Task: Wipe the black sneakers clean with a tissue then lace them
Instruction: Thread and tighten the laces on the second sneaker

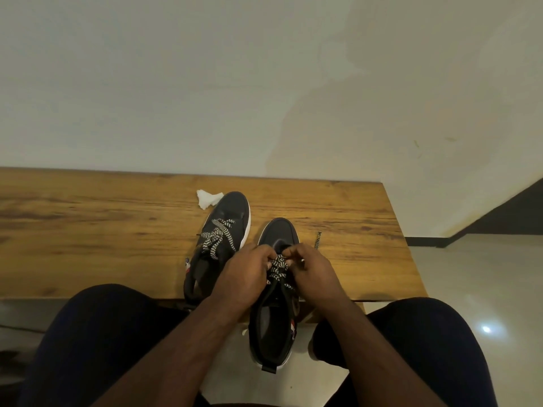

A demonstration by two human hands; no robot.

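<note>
At the counter's near edge I see the right sneaker (271,304), heel hanging over toward my lap, its checkered lace (277,267) pinched from both sides: left hand (244,274) and right hand (313,270) each form a grip clamped on it. Left of it lies the laced sneaker (223,230), a tissue (207,198) touching its toe on the counter (88,230).

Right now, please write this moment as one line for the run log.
step: lacing | both hands pinch lace on right shoe | left shoe laced | tissue on table
</note>
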